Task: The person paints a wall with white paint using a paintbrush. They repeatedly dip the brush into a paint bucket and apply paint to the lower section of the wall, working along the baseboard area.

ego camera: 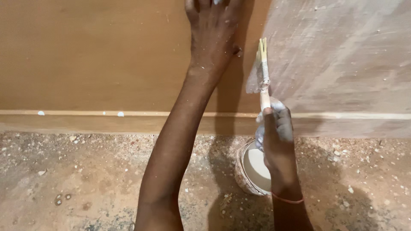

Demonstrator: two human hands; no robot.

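Wood panel stands upright off the dusty floor; its right part carries a whitish coat, its left is bare brown. Left hand lies flat and spread against the bare wood, holding nothing. Right hand, fingers closed round the handle, holds the brush with bristles up, touching the panel at the coat's edge. Tub of white coating sits on the floor below that hand. I judge coating is in hand; next stroke needs steady leftward pressure.
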